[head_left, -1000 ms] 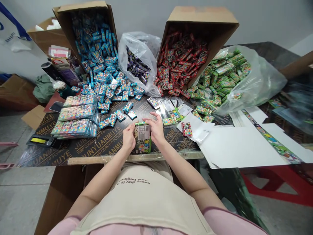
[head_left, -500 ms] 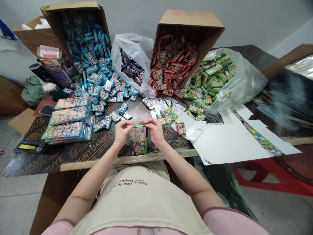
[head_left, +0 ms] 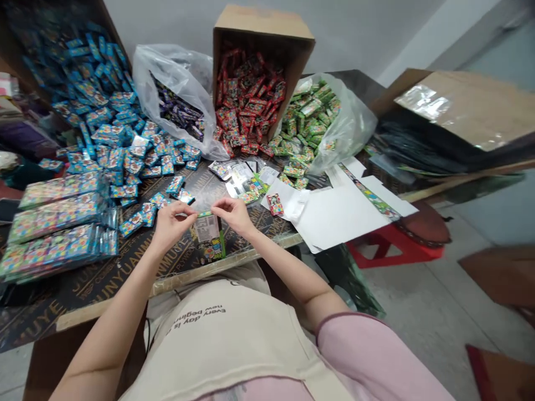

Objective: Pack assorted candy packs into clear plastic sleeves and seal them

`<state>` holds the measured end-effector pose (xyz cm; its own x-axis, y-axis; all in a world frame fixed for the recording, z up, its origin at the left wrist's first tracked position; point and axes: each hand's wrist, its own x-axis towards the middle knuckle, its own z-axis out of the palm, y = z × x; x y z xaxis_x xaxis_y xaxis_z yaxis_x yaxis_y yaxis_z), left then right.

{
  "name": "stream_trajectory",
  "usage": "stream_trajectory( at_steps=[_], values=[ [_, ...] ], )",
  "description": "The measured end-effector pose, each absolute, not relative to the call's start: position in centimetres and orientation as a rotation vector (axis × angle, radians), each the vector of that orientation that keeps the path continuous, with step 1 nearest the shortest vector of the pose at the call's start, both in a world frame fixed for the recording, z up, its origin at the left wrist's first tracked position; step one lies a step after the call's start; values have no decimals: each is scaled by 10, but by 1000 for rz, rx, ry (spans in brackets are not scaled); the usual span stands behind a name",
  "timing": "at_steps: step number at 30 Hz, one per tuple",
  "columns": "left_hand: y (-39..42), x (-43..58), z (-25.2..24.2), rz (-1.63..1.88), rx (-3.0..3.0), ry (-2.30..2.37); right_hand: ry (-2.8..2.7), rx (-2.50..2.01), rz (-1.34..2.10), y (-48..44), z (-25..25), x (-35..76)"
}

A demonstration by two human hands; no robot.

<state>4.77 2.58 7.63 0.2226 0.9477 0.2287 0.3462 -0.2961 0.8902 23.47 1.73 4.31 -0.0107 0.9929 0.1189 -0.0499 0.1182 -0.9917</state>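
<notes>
Between my hands is a small printed packet (head_left: 210, 236) with a pale text label, a green edge and colourful cartoon print. My left hand (head_left: 172, 224) pinches the left end of its top edge between thumb and fingers. At the right end, my right hand (head_left: 234, 215) grips the same edge with thumb and forefinger. The packet's lower part extends toward the table's front edge. Just beyond my hands lie loose blue boxes (head_left: 147, 214), a few printed packets (head_left: 246, 177) and one red box (head_left: 275, 204) on white paper.
Stacked filled packs (head_left: 58, 209) stand at left, near a heap of blue boxes (head_left: 112, 114). Behind are a bag of purple boxes (head_left: 178, 111), a carton (head_left: 267, 22) of red boxes and a bag of green ones (head_left: 313, 114). White sheets (head_left: 334, 214) overhang the front edge.
The view has swung to the right, so the table's contents appear farther left. Both hands still pinch the packet's top edge, with little change in their grip.
</notes>
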Motion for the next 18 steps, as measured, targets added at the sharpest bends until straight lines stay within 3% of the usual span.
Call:
stream_trajectory(
  at_steps=[7,13,18],
  values=[
    [24,45,72,947,2265,1084,-1572,-1092,874,7,42,284],
    [26,43,62,851,2448,1056,-848,-1984,-44,-3,2,419],
    [26,48,59,911,2436,1014,-779,-2190,119,-19,-32,460]
  ],
)
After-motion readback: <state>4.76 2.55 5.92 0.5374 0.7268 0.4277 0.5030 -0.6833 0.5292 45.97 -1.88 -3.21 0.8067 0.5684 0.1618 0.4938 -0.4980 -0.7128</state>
